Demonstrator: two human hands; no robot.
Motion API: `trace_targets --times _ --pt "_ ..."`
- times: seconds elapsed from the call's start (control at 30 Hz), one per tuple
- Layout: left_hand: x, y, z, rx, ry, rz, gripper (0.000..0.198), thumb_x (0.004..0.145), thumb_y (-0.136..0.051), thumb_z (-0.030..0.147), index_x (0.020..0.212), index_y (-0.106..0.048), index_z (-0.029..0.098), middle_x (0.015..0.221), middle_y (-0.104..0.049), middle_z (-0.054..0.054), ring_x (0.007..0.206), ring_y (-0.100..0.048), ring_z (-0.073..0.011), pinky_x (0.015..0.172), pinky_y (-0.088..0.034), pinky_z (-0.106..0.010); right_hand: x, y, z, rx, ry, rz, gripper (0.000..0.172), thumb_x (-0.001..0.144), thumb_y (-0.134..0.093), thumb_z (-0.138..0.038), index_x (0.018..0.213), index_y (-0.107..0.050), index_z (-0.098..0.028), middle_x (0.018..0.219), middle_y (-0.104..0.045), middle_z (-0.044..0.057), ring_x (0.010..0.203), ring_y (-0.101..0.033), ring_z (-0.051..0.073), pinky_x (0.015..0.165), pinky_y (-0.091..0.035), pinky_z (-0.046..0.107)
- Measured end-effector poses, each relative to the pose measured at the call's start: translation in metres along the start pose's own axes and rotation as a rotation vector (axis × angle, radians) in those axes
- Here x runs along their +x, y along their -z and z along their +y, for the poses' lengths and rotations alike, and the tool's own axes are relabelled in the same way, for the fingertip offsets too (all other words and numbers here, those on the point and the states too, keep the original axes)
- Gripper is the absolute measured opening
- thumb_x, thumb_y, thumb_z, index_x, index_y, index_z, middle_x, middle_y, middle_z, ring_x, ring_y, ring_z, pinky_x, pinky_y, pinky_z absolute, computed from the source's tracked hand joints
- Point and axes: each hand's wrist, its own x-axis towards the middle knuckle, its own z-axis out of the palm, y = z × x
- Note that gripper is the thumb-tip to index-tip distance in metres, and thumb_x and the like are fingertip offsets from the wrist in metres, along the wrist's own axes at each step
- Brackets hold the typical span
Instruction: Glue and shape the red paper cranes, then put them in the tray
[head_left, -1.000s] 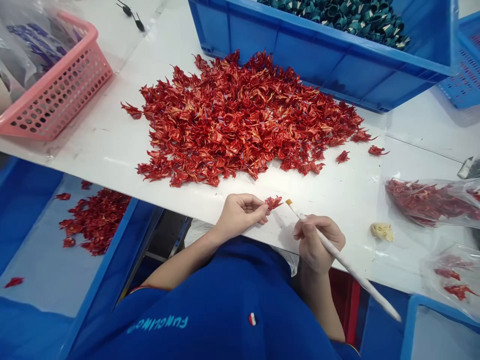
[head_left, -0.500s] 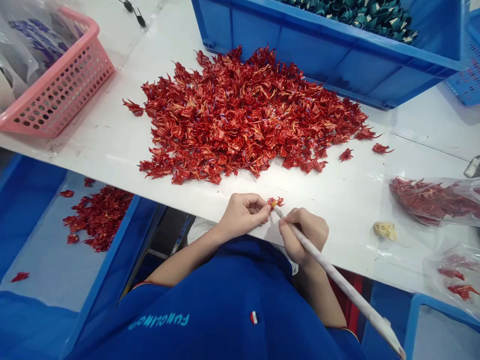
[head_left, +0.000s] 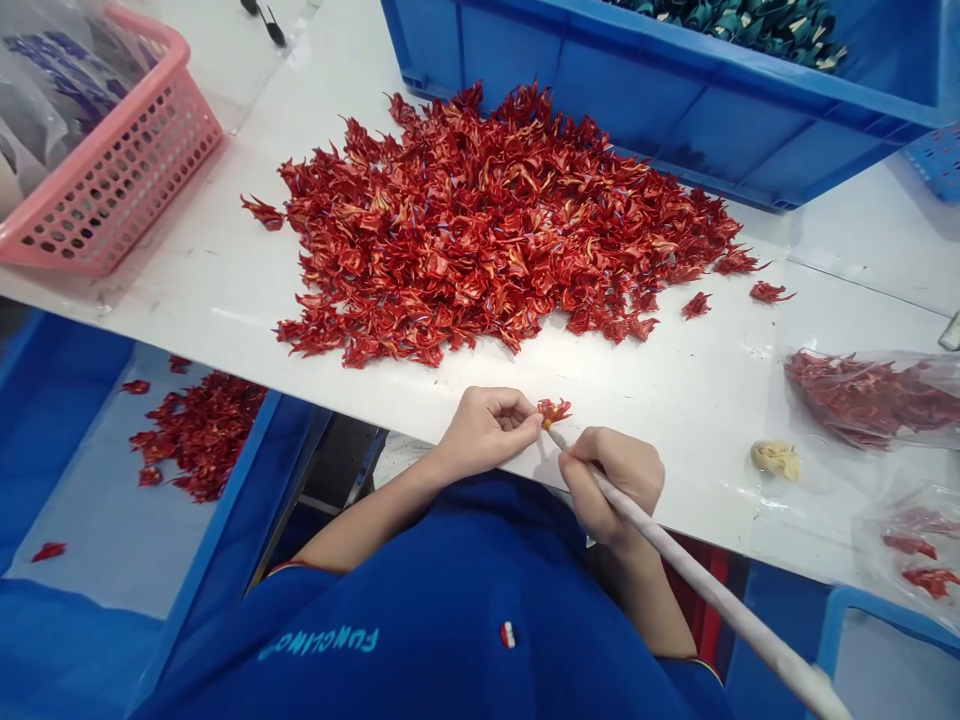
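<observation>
My left hand (head_left: 487, 430) is pinched shut on a small spiky red piece (head_left: 553, 410) with yellow-orange markings, held just above the front of the white table. My right hand (head_left: 613, 480) grips a long white brush-like tool (head_left: 701, 580) like a pen. The tool's yellow-orange tip touches or nearly touches the underside of the red piece; its shaft slants down to the lower right. Beyond my hands spreads a large heap of similar red pieces (head_left: 480, 230), some showing yellow or blue streaks.
A blue crate (head_left: 660, 110) with dark green pieces stands behind the heap. At left are a pink basket (head_left: 124, 170) and, below, a blue bin (head_left: 217, 540) with red pieces. A crumpled yellowish wad (head_left: 777, 460) and a plastic bag of red pieces (head_left: 862, 400) lie at right.
The tool's tip has shifted down and slightly right, from the front of the red piece to its lower side. My right hand has moved slightly right and down.
</observation>
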Motion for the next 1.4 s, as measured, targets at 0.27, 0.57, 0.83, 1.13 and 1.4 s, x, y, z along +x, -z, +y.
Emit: trace_targets --times 0.27,0.57,0.83,1.13,1.4 --pt "-0.0006 -0.0006 0.0001 0.011 0.003 0.012 0.021 0.07 -0.072 0.031 0.064 -0.067 0.011 0.056 -0.064 -0.003 0.045 -0.053 -0.0089 0.042 -0.042 -0.018 -0.0013 -0.0008 -0.001 0.021 -0.063 0.031 0.022 0.077 -0.054 -0.008 0.063 -0.045 -0.023 0.05 -0.045 -0.007 0.039 -0.037 0.008 0.04 -0.03 0.023" --pt "-0.0003 -0.0001 0.0003 -0.006 0.012 -0.002 0.018 0.069 -0.071 0.029 0.063 -0.067 0.012 0.055 -0.064 -0.003 0.044 -0.053 -0.0083 0.042 -0.04 -0.018 -0.0026 -0.0003 -0.0007 0.053 -0.054 0.017 0.022 0.077 -0.054 -0.007 0.065 -0.046 -0.023 0.052 -0.044 -0.007 0.04 -0.038 0.008 0.041 -0.031 0.023" --pt "-0.0003 0.0 0.0016 -0.003 0.015 -0.007 0.022 0.069 -0.073 0.032 0.062 -0.065 0.012 0.055 -0.063 -0.002 0.044 -0.051 -0.0086 0.042 -0.039 -0.019 -0.0031 -0.0002 -0.0007 0.046 -0.063 0.029 0.022 0.077 -0.056 -0.006 0.066 -0.046 -0.023 0.052 -0.044 -0.007 0.04 -0.037 0.008 0.041 -0.03 0.022" --pt "-0.0003 0.0006 0.0008 0.019 0.016 -0.021 0.019 0.069 -0.068 0.029 0.064 -0.066 0.011 0.055 -0.063 -0.003 0.045 -0.052 -0.0081 0.043 -0.039 -0.018 -0.0019 -0.0005 -0.0036 0.052 -0.074 0.05 0.022 0.075 -0.056 -0.005 0.064 -0.046 -0.022 0.05 -0.043 -0.008 0.039 -0.036 0.007 0.04 -0.03 0.022" --pt "-0.0003 0.0003 0.0006 0.02 0.012 -0.018 0.019 0.068 -0.068 0.03 0.063 -0.066 0.011 0.055 -0.062 -0.003 0.045 -0.05 -0.0077 0.043 -0.038 -0.018 -0.0011 0.0003 -0.0056 0.084 -0.116 0.032 0.023 0.076 -0.056 -0.006 0.064 -0.045 -0.022 0.05 -0.042 -0.009 0.04 -0.035 0.007 0.041 -0.029 0.021"
